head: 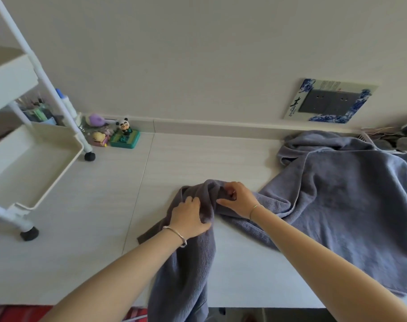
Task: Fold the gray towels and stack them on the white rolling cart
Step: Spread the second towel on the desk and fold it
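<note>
Gripping the gray towel (186, 275) mid-frame, left hand (190, 217) and right hand (238, 199) curled fingers into it (length trailing downward); white cart (46, 173) lay upper left.

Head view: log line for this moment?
left hand: grips towel | right hand: pinches same towel | towel: bunched, hanging off table edge | second towel: heaped right | cart: left

Large black brush-written character 青 (296, 103) on the white left margin of the blue-and-white wall plate (314, 86), just left of the plate's gray sockets (329, 102), smaller marks beneath the character unreadable, fine print along the plate's top edge illegible
</note>
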